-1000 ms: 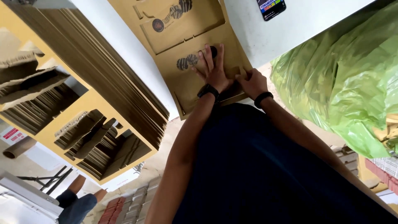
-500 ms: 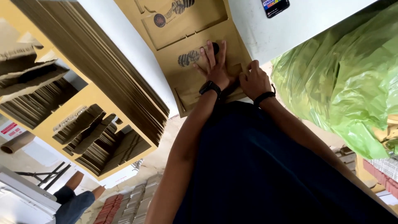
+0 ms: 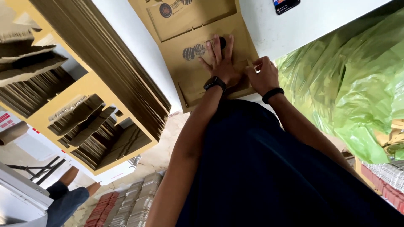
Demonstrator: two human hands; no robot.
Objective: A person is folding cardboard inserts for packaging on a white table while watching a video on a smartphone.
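A tall stack of flat cardboard sheets (image 3: 105,59) stands left of the die-cut cardboard blank (image 3: 198,54) on the white table (image 3: 328,21). On that blank, the left hand (image 3: 221,63) presses flat, fingers spread; just right of it, the right hand (image 3: 263,75) pinches the blank's flap. Green plastic bags (image 3: 349,84) lie farther right.

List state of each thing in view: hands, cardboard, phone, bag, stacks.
Left hand: flat, fingers spread, pressing the cardboard blank.
Right hand: curled, pinching the blank's edge.
Cardboard blank: unfolded, lying flat on the white table.
Phone: screen lit, on the table.
Green plastic bag: crumpled, beside the table.
Flat cardboard stack: piled, untouched.
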